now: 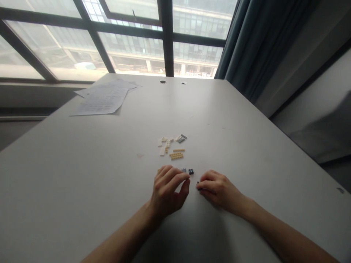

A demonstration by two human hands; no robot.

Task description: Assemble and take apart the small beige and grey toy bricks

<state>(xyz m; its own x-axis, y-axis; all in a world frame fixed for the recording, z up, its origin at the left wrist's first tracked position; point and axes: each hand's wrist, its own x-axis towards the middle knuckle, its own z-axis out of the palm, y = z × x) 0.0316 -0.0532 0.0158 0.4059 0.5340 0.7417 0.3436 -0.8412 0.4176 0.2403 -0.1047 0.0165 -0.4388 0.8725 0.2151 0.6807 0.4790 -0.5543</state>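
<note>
The bench [233, 109], white and broad, fills most of the view. Beyond its far edge stands the window [131, 54], with dark frames; the curtain [241, 47], blue-grey, hangs to the right of the panes. Papers [104, 96] lie overlapping at the far left of the bench. In the foreground, the left hand [170, 188] arches over the bench, its index finger and thumb curved toward each other with their tips nearly meeting; whether these fingers grip anything cannot be told. The right hand [216, 190] rests low opposite, its fingers closed on the dark piece. Ahead of the left hand lie tan strips [177, 156], several side by side. White pieces [162, 151] are scattered to their left, and grey strips [181, 140] lie farther back. The black block [191, 171] sits just beyond the left fingertips, near the grey piece [184, 170]. Smallest is the dark piece [197, 184], at the right fingertips.
</note>
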